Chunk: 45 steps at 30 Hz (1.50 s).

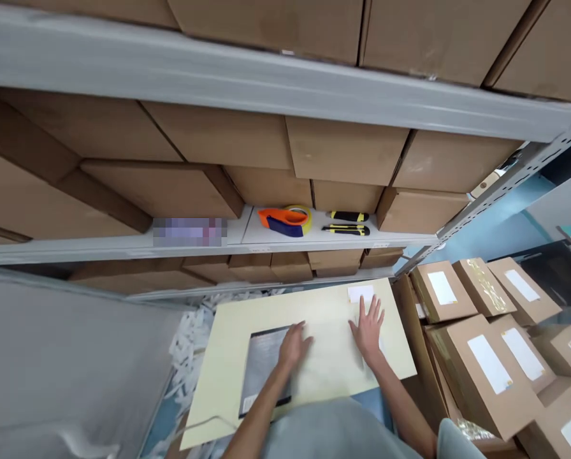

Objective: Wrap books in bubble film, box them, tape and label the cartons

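A pale cream tabletop (331, 376) lies in front of me. On its left half rests a flat dark grey plastic-looking pouch (261, 363) with a small white label at its lower corner. My left hand (292, 347) is over the pouch's right edge, thumb and fingers apart, slightly blurred. Spread flat on the right half of the table is my right hand (369, 328), its fingertips just below a small white label (361, 293). A pale sheet seems to lie under that hand, but its outline is hard to make out.
Cardboard boxes (347, 150) fill the shelves above. An orange and blue tape dispenser (285, 221) and two yellow-black utility knives (346, 229) lie on the shelf. Labelled cartons (486, 363) are stacked at right. White paper scraps (190, 341) lie left of the table.
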{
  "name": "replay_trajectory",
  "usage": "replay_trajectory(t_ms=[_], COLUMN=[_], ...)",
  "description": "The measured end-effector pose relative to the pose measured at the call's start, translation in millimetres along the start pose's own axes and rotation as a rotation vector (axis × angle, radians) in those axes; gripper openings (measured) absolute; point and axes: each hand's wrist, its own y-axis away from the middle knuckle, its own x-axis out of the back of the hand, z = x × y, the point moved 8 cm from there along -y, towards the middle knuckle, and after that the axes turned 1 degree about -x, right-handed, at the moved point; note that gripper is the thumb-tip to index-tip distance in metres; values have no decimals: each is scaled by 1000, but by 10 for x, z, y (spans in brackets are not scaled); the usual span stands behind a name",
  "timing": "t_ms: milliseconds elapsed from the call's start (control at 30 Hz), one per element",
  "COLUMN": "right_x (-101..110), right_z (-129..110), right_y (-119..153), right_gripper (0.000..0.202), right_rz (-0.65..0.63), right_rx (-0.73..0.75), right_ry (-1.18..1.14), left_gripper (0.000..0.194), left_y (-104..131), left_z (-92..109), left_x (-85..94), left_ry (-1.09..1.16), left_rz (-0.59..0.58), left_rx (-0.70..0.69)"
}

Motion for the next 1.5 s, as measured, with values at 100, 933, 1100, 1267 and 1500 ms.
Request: replay_trajectory(t_ms=[100,933,1100,1267,1500], right_x=[1039,39,-737,-1141,-1433], right_z=[-525,-945,-993,-1085,-1338], right_y=[-917,64,969,1259,1220], right_gripper=[76,57,54,63,63], right_rz=[257,-183,-444,-484,-435], right_rx=[185,278,170,115,24], right_ry=[-120,-442,-389,-295,-213], left_gripper=[48,59,62,66,69], left_y=[-518,292,256,166,174], left_z=[802,-916,-897,-947,-1039], left_x=[621,-189,-540,-736,-763], left_ry=[55,-58,-87,-85,-62], left_rz=[217,267,119,88,142], left_rx=[-209,-37,-239,-354,-427])
